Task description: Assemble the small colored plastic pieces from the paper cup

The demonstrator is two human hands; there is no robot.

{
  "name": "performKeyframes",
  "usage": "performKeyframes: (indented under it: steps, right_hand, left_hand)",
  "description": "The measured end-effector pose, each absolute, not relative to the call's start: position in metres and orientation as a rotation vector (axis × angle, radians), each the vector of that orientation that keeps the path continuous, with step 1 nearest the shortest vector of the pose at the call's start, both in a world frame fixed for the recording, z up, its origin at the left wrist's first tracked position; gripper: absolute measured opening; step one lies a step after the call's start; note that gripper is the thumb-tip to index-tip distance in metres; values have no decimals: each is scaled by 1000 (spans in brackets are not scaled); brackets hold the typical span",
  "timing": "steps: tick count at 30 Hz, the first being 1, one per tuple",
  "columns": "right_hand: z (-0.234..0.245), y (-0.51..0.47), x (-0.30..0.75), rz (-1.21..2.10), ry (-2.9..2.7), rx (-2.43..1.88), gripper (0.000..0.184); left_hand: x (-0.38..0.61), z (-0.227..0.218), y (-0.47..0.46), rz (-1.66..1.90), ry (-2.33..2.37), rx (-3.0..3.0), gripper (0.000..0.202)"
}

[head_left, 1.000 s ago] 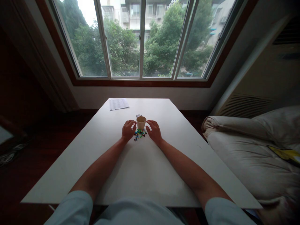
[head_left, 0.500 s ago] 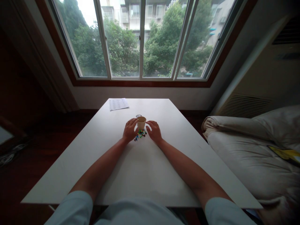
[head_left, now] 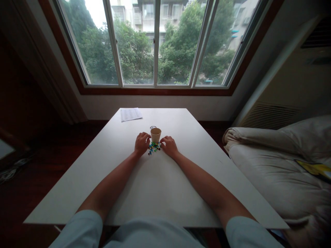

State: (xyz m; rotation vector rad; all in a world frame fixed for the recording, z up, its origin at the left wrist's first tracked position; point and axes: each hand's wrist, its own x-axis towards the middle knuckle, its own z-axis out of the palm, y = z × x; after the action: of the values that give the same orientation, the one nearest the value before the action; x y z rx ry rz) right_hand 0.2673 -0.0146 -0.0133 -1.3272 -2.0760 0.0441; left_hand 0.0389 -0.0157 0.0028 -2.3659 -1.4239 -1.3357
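Note:
A small tan paper cup (head_left: 156, 134) stands upright on the white table (head_left: 155, 186). Just in front of it lies a little heap of small coloured pieces (head_left: 154, 147), green, blue and yellow. My left hand (head_left: 142, 143) rests left of the heap, its fingers curled with the tips close to the cup's base. On the other side of the heap is my right hand (head_left: 169, 145), its fingers bent down in a pinch at the heap's right edge. Whatever either hand holds is too small to see.
A printed sheet of paper (head_left: 131, 114) lies at the table's far left corner. A small dark object (head_left: 153, 127) sits just behind the cup. A bed with pale bedding (head_left: 279, 165) stands close on the right. A wide window (head_left: 155, 41) fills the far wall.
My left hand rose to the cup's rim half a second ago and has come back down beside the heap. My right hand's fingers have curled in toward the pieces.

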Motion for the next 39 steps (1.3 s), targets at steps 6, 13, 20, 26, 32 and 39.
performKeyframes:
  steps: [6,13,20,26,32,39]
  right_hand:
    - [-17,-12,267,46,-2113,-1409,7]
    - [-21,-8,268,45,-2107,-1451,13]
    - [-22,-6,269,89,-2128,-1403,16]
    - [-18,-8,270,149,-2185,-1336,29]
    - [-22,-7,269,146,-2185,-1332,22]
    - [-25,-6,270,147,-2179,-1279,23]
  left_hand:
    - [38,-9,-7,-1176,-1488,-2544,17]
    - [35,-15,-4,-962,-1612,-2612,17]
    - [35,-15,-4,-901,-1674,-2612,20]
    - [34,-16,-2,-873,-1724,-2577,26]
    - [35,-15,-3,-879,-1706,-2593,25]
    - [36,-11,-6,-850,-1695,-2613,21]
